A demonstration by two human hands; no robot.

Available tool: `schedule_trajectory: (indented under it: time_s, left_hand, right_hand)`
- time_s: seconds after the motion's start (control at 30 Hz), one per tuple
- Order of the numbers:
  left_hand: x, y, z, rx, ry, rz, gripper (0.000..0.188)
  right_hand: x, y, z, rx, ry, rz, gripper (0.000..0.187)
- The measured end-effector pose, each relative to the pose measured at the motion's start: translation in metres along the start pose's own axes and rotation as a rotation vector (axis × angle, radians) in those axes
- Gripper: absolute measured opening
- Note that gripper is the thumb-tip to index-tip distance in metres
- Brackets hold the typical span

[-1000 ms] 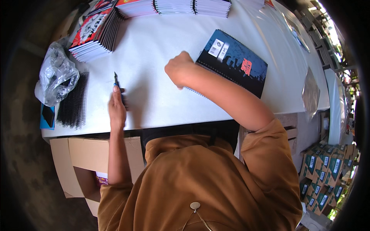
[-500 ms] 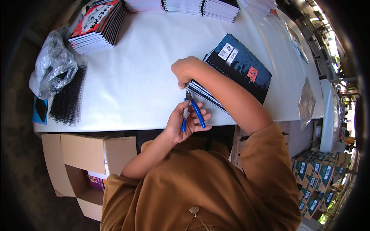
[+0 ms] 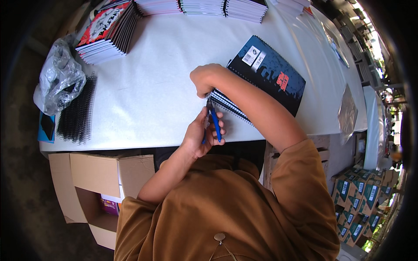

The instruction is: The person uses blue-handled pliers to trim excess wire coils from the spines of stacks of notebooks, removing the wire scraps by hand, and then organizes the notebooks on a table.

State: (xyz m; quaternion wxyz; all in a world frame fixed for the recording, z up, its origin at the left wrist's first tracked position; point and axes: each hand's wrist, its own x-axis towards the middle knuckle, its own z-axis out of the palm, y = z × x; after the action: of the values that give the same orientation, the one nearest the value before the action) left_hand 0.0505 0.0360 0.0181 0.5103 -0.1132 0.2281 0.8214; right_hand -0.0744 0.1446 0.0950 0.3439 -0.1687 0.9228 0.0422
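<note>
My left hand [image 3: 201,135] is closed round a pair of blue-handled pliers [image 3: 216,125], its fingers wrapped about the handles. The dark jaws point away from me and meet the near left corner of a spiral notebook [image 3: 230,105] at the end of its black coil. Curled over that same corner is my right hand [image 3: 206,80], closed on the notebook; its fingertips are partly hidden. My right forearm crosses above the notebook and covers part of it. Just beyond lies another notebook [image 3: 278,65] with a dark blue and black cover, a white label and red lettering.
A white-covered table [image 3: 143,95] holds a pile of red-covered notebooks [image 3: 106,32], more notebook stacks [image 3: 202,8] at the back, black binding coils [image 3: 77,113] and a clear plastic bag [image 3: 61,76]. Below the table's left edge stands an open carton [image 3: 93,174]. Printed cartons [image 3: 359,204] are stacked at right.
The left hand's fingers have drawn in and squeezed the pliers' handles closer together. Its pliers stay at the notebook's corner. The right hand keeps its place there, with the whole view shifted slightly.
</note>
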Motion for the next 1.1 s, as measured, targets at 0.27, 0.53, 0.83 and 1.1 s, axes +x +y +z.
schedule_trajectory:
  time_s: [0.27,0.53,0.83,1.1]
  left_hand:
    - [0.000,0.007,0.021,0.034,0.228,-0.059,0.048]
    - [-0.009,0.003,0.028,0.268,0.235,0.003,0.050]
    - [0.000,0.018,-0.005,0.081,-0.120,-0.041,0.050]
    - [-0.006,0.019,0.022,0.256,0.049,0.018,0.053]
  right_hand:
    - [0.010,0.007,0.006,0.047,0.009,-0.073,0.022]
    - [0.017,0.011,0.006,0.034,0.006,-0.125,0.013]
    - [0.015,0.008,0.001,0.098,-0.004,-0.117,0.011]
    - [0.013,0.007,-0.002,0.070,-0.003,-0.113,0.015]
